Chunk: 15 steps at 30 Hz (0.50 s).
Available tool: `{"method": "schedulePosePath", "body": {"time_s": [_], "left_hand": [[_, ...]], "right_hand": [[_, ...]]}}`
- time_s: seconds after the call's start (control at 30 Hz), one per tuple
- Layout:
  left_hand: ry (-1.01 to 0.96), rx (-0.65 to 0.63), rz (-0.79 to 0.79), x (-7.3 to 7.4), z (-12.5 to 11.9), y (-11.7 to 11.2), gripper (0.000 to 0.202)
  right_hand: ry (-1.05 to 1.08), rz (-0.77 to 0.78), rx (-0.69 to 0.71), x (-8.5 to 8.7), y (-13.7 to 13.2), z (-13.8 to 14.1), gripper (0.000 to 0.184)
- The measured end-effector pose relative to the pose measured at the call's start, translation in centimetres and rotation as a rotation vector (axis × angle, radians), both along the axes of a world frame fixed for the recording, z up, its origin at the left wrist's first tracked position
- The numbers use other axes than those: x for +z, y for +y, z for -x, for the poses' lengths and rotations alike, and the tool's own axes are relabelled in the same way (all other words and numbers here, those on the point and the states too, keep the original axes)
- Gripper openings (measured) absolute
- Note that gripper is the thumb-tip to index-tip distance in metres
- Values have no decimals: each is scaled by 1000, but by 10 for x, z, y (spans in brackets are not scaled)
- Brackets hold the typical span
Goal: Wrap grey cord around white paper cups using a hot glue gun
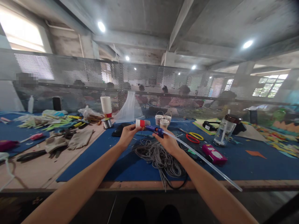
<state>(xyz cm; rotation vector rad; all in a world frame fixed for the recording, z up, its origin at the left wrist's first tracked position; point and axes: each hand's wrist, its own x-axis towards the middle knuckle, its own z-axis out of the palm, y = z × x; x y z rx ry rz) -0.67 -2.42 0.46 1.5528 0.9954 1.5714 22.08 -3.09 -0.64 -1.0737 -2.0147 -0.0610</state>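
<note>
Left hand clamps small paper cup; right hand grips blue glue gun, nozzle seemingly touching the cup, above grey cord.

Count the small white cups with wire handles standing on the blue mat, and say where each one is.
3. The cups cluster just beyond the hands: one on the left, one behind on the right, one in front. Others may be hidden among the clutter.

Both forearms are seen bare to the edge of the picture, no sleeves being shown, and no glove, ring or watch is worn on the left hand or right hand.
</note>
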Motion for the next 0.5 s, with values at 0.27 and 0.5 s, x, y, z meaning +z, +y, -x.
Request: {"method": "schedulePosePath", "body": {"time_s": [0.27, 0.5], "left_hand": [[-9, -5, 16, 2, -2, -2, 39], [-3, 12, 20, 3, -3, -3, 39]], "right_hand": [[6, 9, -21, 0, 1, 0, 36], [19, 10, -12, -2, 3, -2, 36]]}}
